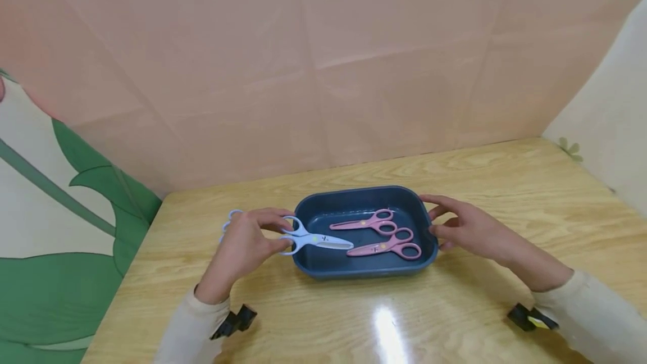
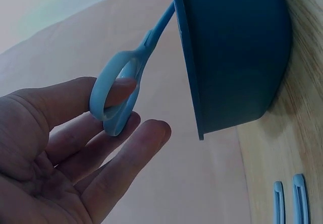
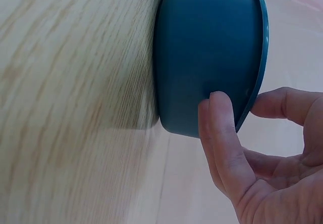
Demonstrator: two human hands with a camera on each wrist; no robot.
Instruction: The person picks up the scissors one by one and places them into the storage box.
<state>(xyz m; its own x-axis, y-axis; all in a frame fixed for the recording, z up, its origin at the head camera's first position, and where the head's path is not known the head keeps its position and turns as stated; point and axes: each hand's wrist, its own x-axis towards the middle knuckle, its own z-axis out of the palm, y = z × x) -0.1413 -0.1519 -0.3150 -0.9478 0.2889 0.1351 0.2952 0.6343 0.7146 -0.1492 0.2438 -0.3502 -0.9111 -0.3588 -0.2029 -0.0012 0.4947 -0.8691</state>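
Indoor tabletop workspace, exact room type indeterminate, my wood-grain table (image 1: pixel 303 330) before a creased pink backdrop (image 1: pixel 323 72), large green leaf prints (image 1: pixel 50 291) to my left, a pale panel (image 1: pixel 616 111) with a small green sprig print (image 1: pixel 571 149) to my right.

A pale wood-grain worktop (image 1: pixel 531 195) bears a bright glare (image 1: pixel 388 333) near its front. Behind it rises a creased pinkish sheet (image 1: pixel 323 72). Large green leaves (image 1: pixel 55 291) on a whitish ground fill the left side; a whitish covering (image 1: pixel 614 117) with a small green sprig (image 1: pixel 571 149) borders the right.
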